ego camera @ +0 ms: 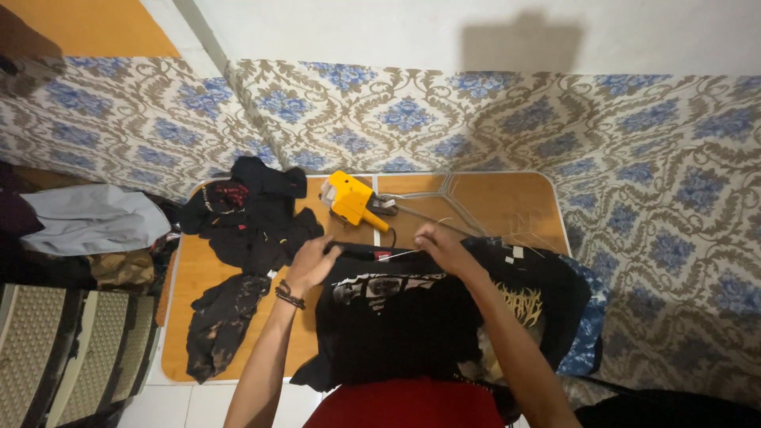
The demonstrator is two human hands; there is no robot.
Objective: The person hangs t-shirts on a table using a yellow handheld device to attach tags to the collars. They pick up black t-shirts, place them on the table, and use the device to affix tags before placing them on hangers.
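Black printed shirt (412,317) is lying under both hands; left hand (311,265) and right hand (442,247) are each pinching its top edge, fingers closed. Yellow tool (353,200) is sitting just beyond them, so its cord risks snagging the cloth, and the dark clothes pile (246,222) left of the left hand is likely getting dragged.

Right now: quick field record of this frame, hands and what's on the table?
left hand: pressing the top edge of the black printed shirt
right hand: pinching the same edge
yellow tool: beyond both hands
dark clothes pile: left of the shirt
table: wooden, light rim
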